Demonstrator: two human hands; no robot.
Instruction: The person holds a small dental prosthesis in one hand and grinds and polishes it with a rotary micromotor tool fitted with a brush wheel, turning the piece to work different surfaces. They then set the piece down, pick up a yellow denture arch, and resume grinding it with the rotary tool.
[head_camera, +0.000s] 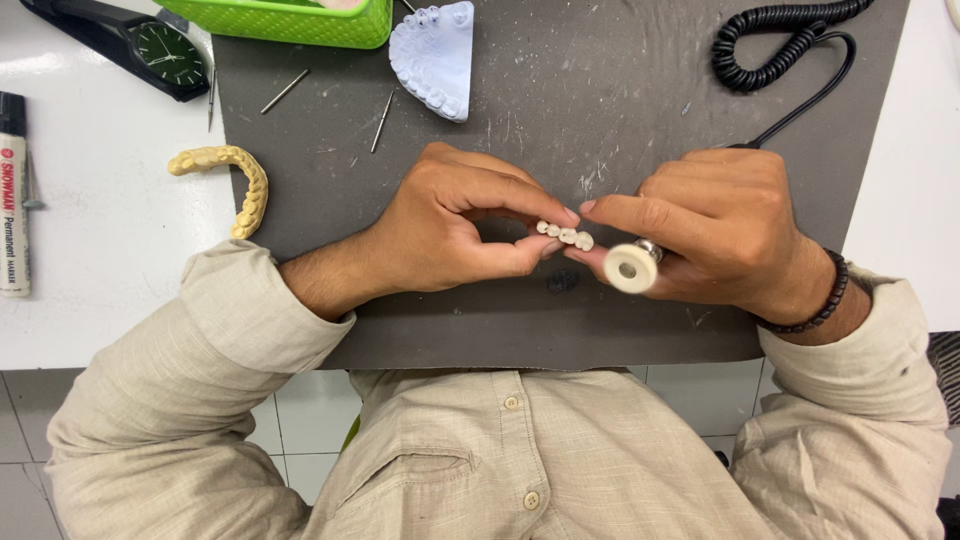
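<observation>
Ivory dental bridge (566, 236) lies crosswise above bench (90, 250) front edge, left hand (455, 225) pinching it; right hand (715, 235) grips polishing wheel (630, 268) just beside.

The mat (560, 110) lies on the desk (100, 250), and both hands meet over its middle. The left hand (450, 225) pinches the small row of teeth (566, 236) from the left, the right hand (715, 235) touches it from the right, the wheel-tipped handpiece (632, 267) in its grip just below. Behind them, a dental cast (435, 55) sits at the mat's far edge, thin burs (382, 122) to its left, the coiled cord (775, 35) far right. Left of the mat rest an arch model (235, 180), a wristwatch (150, 48), a marker (14, 195); a basket (290, 20) straddles the far edge.
</observation>
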